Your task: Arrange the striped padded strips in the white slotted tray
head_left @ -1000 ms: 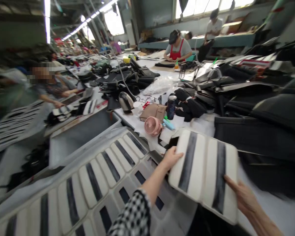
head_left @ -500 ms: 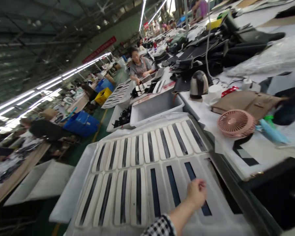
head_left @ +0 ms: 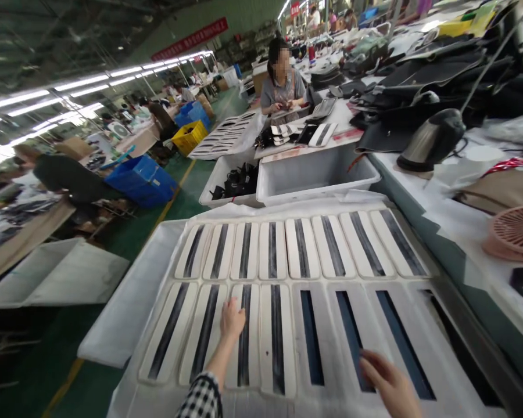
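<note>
Below me, a pale grey board holds two rows of white, rounded strips, each with a dark band down its middle. My left hand, in a black-and-white checked sleeve, is over the near row, between two strips, fingers partly stretched out. Whether it touches them I cannot tell. At the lower right, my right hand is over the bare part of the board, beside a long blue-dark slot. Its fingers are extended and slightly blurred, and nothing shows in them.
Past the board's far edge stand a grey bin and another bin with black pieces. A co-worker sits beyond them. On the right-hand table are a kettle and a pink fan. A blue crate stands left.
Earlier, one checked-sleeved hand was over the bare slots; now my left hand is over the white strips to the left. My right hand shows at lower right. The view has turned right.
</note>
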`<state>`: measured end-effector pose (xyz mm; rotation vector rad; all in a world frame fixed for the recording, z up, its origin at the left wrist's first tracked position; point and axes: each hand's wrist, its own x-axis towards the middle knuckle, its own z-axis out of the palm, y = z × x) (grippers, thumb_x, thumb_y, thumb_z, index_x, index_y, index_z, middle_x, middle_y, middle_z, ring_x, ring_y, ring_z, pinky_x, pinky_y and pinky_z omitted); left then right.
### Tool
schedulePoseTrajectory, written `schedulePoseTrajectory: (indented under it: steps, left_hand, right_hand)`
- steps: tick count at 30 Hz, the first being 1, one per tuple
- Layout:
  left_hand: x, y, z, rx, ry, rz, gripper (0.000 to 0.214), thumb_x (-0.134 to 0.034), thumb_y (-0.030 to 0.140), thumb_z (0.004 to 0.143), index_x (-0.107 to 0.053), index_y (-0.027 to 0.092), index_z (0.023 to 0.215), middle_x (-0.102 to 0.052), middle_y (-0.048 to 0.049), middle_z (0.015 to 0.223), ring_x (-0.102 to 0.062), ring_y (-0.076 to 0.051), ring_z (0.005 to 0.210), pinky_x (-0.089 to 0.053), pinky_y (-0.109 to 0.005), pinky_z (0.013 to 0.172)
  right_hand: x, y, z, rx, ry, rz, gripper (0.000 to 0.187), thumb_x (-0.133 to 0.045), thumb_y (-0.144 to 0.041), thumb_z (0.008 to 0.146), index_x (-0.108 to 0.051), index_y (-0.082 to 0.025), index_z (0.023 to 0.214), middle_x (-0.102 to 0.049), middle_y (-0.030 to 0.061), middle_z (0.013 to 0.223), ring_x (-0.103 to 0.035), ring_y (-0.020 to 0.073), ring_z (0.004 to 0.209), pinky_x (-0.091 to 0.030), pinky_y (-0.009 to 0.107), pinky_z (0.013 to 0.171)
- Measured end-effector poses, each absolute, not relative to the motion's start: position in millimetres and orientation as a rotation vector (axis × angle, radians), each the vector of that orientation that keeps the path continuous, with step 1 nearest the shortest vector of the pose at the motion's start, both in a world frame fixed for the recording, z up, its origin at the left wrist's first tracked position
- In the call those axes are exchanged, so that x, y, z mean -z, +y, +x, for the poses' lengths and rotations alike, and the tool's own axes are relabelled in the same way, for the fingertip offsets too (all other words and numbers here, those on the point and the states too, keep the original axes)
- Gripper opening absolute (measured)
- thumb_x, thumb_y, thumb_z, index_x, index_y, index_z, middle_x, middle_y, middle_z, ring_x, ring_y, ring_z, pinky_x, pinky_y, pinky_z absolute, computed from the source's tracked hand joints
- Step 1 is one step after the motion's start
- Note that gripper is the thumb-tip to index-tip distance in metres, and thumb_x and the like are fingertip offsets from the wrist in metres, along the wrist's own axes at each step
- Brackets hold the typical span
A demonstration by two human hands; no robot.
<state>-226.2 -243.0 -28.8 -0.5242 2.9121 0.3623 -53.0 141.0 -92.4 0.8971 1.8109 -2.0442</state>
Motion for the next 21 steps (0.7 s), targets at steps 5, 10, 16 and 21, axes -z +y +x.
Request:
schedulePoseTrajectory:
  steps: [5,10,16,21]
  left_hand:
    - [39,-291,-268,-0.253,2.861,-0.496,0.044,-0.058,0.022,0.083,-0.051,0.013,0.125,-0.053,-0.0180,0.129,-0.054,-0.029,0.119,-0.041,-0.035,0.098]
    - [53,-297,-275,-0.243,2.809,-0.488,0.039,-0.057,0.029,0.083,-0.053,0.013,0.118,-0.058,-0.0181,0.123,-0.058,-0.031,0.113,-0.044,-0.038,0.092]
    - [46,-313,-289,-0.314,2.719,-0.496,0.031,-0.058,0.035,0.083,-0.054,0.015,0.106,-0.064,-0.0170,0.113,-0.063,-0.029,0.105,-0.046,-0.035,0.083]
    - [37,-321,-284,-0.398,2.638,-0.378,0.035,-0.063,0.034,0.080,-0.053,0.015,0.108,-0.069,-0.0112,0.100,-0.065,-0.027,0.100,-0.045,-0.033,0.083]
  right_hand:
    - [101,-6,-140,1.740,1.969,0.801,0.043,-0.061,-0.041,0.066,-0.062,-0.017,0.101,-0.068,0.0139,0.106,-0.064,0.0308,0.103,-0.052,0.039,0.089]
    - [116,-63,-164,1.505,2.114,0.988,0.045,-0.062,-0.029,0.071,-0.055,-0.016,0.113,-0.058,0.0170,0.123,-0.056,0.0315,0.117,-0.042,0.038,0.103]
    - [118,-74,-164,1.451,2.060,1.090,0.045,-0.066,-0.039,0.072,-0.053,-0.015,0.108,-0.062,0.0171,0.108,-0.060,0.0323,0.105,-0.045,0.041,0.095]
    - [117,-92,-169,1.668,1.839,1.004,0.031,-0.066,-0.046,0.072,-0.058,-0.018,0.083,-0.067,0.0060,0.073,-0.067,0.0249,0.074,-0.052,0.032,0.065]
